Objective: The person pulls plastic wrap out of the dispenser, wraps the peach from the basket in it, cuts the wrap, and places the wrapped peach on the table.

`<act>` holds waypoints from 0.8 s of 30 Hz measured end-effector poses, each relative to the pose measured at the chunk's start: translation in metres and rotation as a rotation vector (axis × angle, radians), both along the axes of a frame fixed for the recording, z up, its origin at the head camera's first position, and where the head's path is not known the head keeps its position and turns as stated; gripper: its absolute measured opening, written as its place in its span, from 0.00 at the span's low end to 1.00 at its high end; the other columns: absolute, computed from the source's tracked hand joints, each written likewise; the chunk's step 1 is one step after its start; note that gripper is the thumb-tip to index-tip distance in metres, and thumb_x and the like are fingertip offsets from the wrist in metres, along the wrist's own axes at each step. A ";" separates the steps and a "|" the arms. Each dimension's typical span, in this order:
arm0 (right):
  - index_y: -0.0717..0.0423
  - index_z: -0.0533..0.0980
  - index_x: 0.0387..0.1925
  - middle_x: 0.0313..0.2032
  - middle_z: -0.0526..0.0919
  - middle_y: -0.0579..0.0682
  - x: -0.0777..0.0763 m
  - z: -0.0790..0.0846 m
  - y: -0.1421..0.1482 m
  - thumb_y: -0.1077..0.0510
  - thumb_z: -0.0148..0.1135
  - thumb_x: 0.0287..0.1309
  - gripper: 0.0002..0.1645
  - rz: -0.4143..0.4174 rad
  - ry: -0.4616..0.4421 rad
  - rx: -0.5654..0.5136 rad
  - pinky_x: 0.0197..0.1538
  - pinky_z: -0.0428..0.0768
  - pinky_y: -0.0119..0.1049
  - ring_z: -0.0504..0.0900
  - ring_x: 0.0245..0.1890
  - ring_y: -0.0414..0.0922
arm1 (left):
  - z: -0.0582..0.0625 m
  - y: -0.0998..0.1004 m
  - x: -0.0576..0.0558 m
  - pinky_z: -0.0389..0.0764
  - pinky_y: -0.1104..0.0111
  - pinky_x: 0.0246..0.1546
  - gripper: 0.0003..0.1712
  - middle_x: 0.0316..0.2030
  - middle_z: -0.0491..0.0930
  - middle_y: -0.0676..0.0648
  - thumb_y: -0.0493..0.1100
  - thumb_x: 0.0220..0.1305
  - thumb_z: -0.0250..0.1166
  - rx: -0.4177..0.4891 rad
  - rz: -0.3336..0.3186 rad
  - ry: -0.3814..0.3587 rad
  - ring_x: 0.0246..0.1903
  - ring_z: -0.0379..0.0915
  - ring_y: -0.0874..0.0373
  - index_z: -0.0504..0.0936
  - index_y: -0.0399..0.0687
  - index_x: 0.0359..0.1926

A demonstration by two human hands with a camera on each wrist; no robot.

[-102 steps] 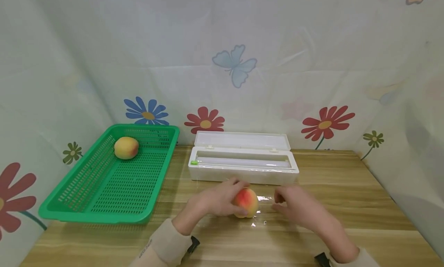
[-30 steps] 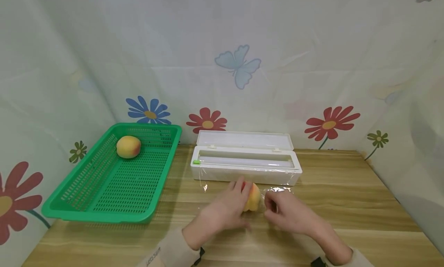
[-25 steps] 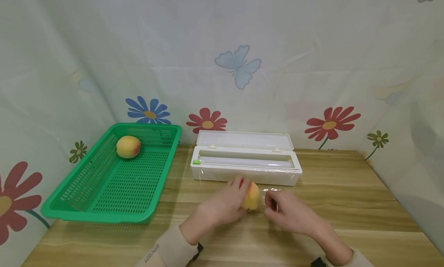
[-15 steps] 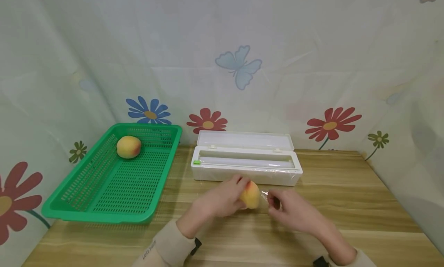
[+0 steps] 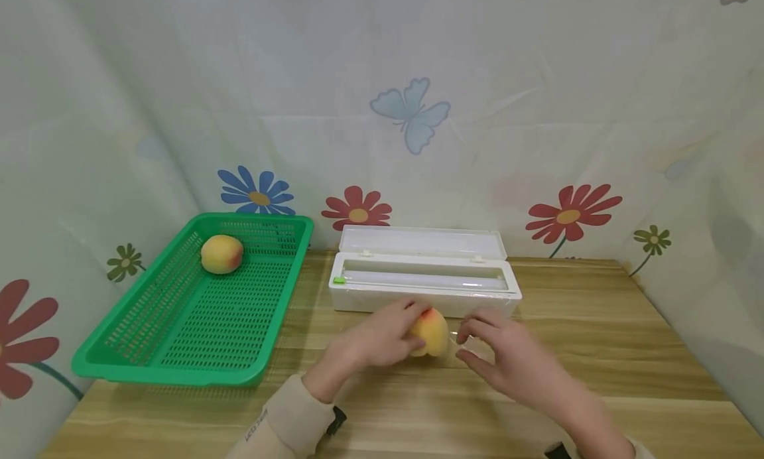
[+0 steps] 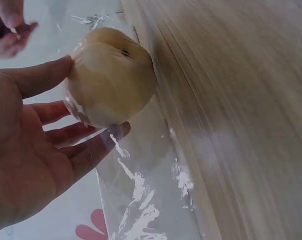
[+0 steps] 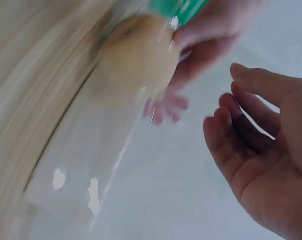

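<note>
My left hand grips a yellow-and-red peach just in front of a white cling film box, thumb and fingers around its left side. In the left wrist view, clear cling film clings to the peach and stretches out beyond my fingers. My right hand is right of the peach, thumb and fingers apart. A small glint of film shows by its fingertips in the head view. The right wrist view shows this hand with loosely bent fingers and nothing between them, apart from the blurred peach.
The cling film dispenser box stands behind my hands with its lid raised and a roll inside. To the left is a green plastic basket holding another peach. A flower-printed curtain hangs behind the wooden table.
The right hand pinched at the film beside the peach half a second ago; now its fingers have parted. The left hand keeps its grip, and the peach has turned and shifted slightly toward the box.
</note>
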State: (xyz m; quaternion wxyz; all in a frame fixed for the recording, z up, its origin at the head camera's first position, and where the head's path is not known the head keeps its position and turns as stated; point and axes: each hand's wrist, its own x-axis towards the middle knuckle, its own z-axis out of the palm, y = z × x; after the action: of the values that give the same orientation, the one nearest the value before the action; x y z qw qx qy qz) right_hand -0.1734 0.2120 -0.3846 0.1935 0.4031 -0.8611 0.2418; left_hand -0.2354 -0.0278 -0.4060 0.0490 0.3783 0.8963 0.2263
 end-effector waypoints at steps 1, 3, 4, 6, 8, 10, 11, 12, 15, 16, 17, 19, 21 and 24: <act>0.49 0.78 0.34 0.37 0.78 0.36 0.004 0.001 -0.004 0.66 0.81 0.47 0.19 0.011 0.003 0.010 0.38 0.80 0.30 0.78 0.35 0.34 | 0.000 0.000 0.000 0.72 0.65 0.61 0.31 0.62 0.73 0.47 0.44 0.72 0.65 0.013 0.005 -0.017 0.56 0.71 0.58 0.68 0.42 0.71; 0.49 0.79 0.34 0.35 0.79 0.36 0.011 0.001 -0.013 0.65 0.80 0.48 0.17 0.019 -0.019 0.046 0.35 0.80 0.28 0.79 0.33 0.34 | 0.000 -0.001 -0.001 0.73 0.65 0.60 0.31 0.61 0.73 0.48 0.45 0.73 0.64 0.036 0.015 -0.048 0.55 0.71 0.58 0.68 0.43 0.72; 0.49 0.80 0.35 0.35 0.80 0.37 0.013 0.000 -0.017 0.65 0.80 0.49 0.16 0.012 -0.032 0.073 0.35 0.81 0.29 0.80 0.33 0.35 | 0.001 -0.002 -0.001 0.73 0.64 0.61 0.30 0.62 0.74 0.48 0.45 0.74 0.64 0.046 0.019 -0.062 0.56 0.71 0.58 0.68 0.43 0.72; 0.52 0.81 0.39 0.38 0.82 0.41 0.016 -0.005 -0.022 0.64 0.79 0.50 0.16 -0.025 -0.036 0.138 0.36 0.82 0.33 0.82 0.36 0.39 | 0.002 -0.002 -0.002 0.72 0.64 0.62 0.30 0.62 0.74 0.47 0.46 0.74 0.63 0.056 0.030 -0.083 0.57 0.71 0.58 0.68 0.43 0.72; 0.57 0.82 0.45 0.43 0.83 0.47 0.017 -0.009 -0.026 0.64 0.80 0.49 0.20 -0.091 0.005 0.195 0.40 0.84 0.40 0.83 0.42 0.45 | 0.002 -0.003 -0.002 0.72 0.64 0.62 0.30 0.62 0.75 0.48 0.47 0.75 0.63 0.069 0.039 -0.094 0.56 0.71 0.59 0.69 0.43 0.71; 0.61 0.81 0.50 0.48 0.82 0.52 0.016 -0.015 -0.028 0.64 0.81 0.47 0.27 -0.154 0.064 0.235 0.45 0.83 0.45 0.82 0.48 0.50 | 0.002 -0.003 -0.003 0.73 0.64 0.61 0.28 0.59 0.76 0.49 0.48 0.75 0.63 0.090 0.050 -0.108 0.54 0.72 0.60 0.71 0.43 0.70; 0.63 0.80 0.53 0.50 0.81 0.53 0.015 -0.016 -0.029 0.64 0.81 0.46 0.30 -0.178 0.088 0.246 0.47 0.83 0.46 0.81 0.50 0.51 | 0.002 -0.003 -0.003 0.74 0.65 0.60 0.28 0.57 0.77 0.50 0.48 0.75 0.63 0.107 0.055 -0.118 0.53 0.72 0.60 0.71 0.42 0.69; 0.64 0.79 0.54 0.52 0.81 0.54 0.015 -0.018 -0.029 0.64 0.82 0.45 0.32 -0.198 0.111 0.253 0.48 0.83 0.47 0.80 0.51 0.52 | 0.002 -0.004 -0.004 0.74 0.65 0.59 0.27 0.55 0.78 0.51 0.48 0.74 0.64 0.128 0.058 -0.129 0.51 0.73 0.61 0.72 0.42 0.68; 0.64 0.77 0.58 0.54 0.79 0.57 0.014 -0.021 -0.031 0.63 0.82 0.44 0.37 -0.221 0.147 0.254 0.50 0.82 0.49 0.79 0.54 0.54 | 0.003 -0.006 -0.006 0.76 0.66 0.54 0.25 0.49 0.79 0.52 0.49 0.74 0.64 0.191 0.061 -0.164 0.47 0.74 0.61 0.74 0.41 0.65; 0.64 0.77 0.59 0.55 0.79 0.58 0.013 -0.022 -0.031 0.63 0.83 0.44 0.38 -0.220 0.155 0.252 0.51 0.83 0.49 0.78 0.54 0.55 | 0.003 -0.007 -0.006 0.77 0.67 0.52 0.24 0.48 0.79 0.53 0.49 0.75 0.63 0.206 0.066 -0.176 0.45 0.74 0.61 0.74 0.42 0.64; 0.65 0.76 0.59 0.56 0.78 0.58 0.012 -0.022 -0.032 0.63 0.83 0.44 0.39 -0.220 0.162 0.253 0.51 0.82 0.49 0.78 0.55 0.55 | 0.004 -0.007 -0.007 0.78 0.67 0.50 0.24 0.47 0.79 0.53 0.50 0.75 0.63 0.220 0.070 -0.186 0.44 0.75 0.61 0.75 0.42 0.64; 0.67 0.76 0.60 0.58 0.77 0.61 0.010 -0.023 -0.033 0.62 0.83 0.44 0.41 -0.221 0.179 0.259 0.54 0.81 0.51 0.77 0.57 0.58 | 0.006 -0.009 -0.007 0.78 0.67 0.47 0.24 0.45 0.80 0.53 0.51 0.75 0.62 0.242 0.079 -0.205 0.42 0.75 0.60 0.75 0.42 0.63; 0.69 0.75 0.62 0.60 0.75 0.63 0.009 -0.024 -0.034 0.61 0.83 0.44 0.43 -0.217 0.193 0.272 0.59 0.78 0.53 0.75 0.59 0.61 | 0.008 -0.010 -0.008 0.79 0.67 0.45 0.23 0.44 0.80 0.52 0.52 0.76 0.61 0.253 0.095 -0.222 0.41 0.76 0.59 0.76 0.43 0.63; 0.72 0.74 0.63 0.64 0.71 0.66 0.007 -0.026 -0.035 0.59 0.85 0.42 0.46 -0.220 0.223 0.296 0.64 0.73 0.54 0.72 0.62 0.64 | 0.009 -0.011 -0.009 0.80 0.66 0.46 0.22 0.46 0.81 0.51 0.52 0.76 0.61 0.290 0.111 -0.259 0.44 0.78 0.58 0.77 0.43 0.62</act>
State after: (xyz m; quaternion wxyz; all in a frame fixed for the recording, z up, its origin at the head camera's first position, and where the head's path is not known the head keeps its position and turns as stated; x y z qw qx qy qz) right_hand -0.1667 0.1771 -0.4104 0.2517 0.3550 -0.8993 0.0441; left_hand -0.2442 -0.0390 -0.3969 0.0966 0.2993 0.8599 0.4020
